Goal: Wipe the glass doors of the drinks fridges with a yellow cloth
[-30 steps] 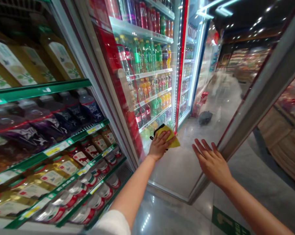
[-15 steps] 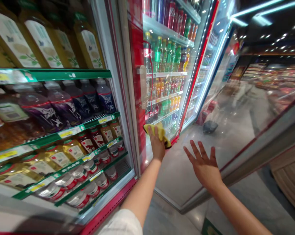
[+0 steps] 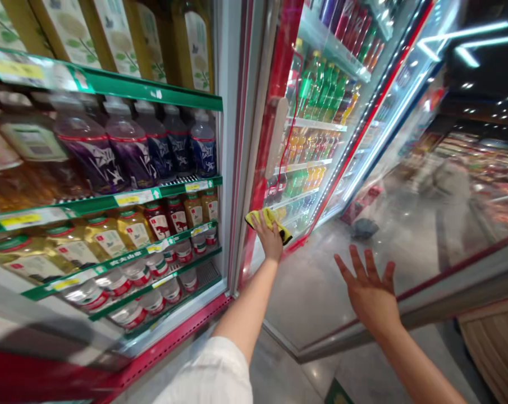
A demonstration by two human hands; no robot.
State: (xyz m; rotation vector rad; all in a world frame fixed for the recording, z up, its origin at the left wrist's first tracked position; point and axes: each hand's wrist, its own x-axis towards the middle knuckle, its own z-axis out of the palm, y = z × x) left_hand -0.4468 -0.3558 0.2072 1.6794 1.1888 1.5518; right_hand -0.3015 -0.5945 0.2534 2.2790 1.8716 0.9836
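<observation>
My left hand [image 3: 269,240] presses a yellow cloth [image 3: 260,216] with dark edging against the glass door [image 3: 298,294], low on its left side. Its fingers lie over the cloth, and a white sleeve covers the upper arm. To the right, my right hand [image 3: 374,294] is spread with its fingers apart, flat on or close against the same glass; contact is hard to make out. Nothing is in it. The door stands swung out from the drinks fridge, with its frame [image 3: 468,286] running behind my right wrist.
On the left, the open fridge holds several purple-labelled bottles [image 3: 96,154], juice bottles [image 3: 106,238] and small jars [image 3: 138,273] on green-edged shelves [image 3: 144,90]. Through the glass show another drinks cooler [image 3: 316,126] and a dark object [image 3: 364,228] on the floor. Wooden slats [image 3: 493,336] stand at lower right.
The view has shifted, so the fridge and cooler sit further right. My left hand with the cloth stays low on the glass, slightly left in view; my right hand appears a little further right and lower.
</observation>
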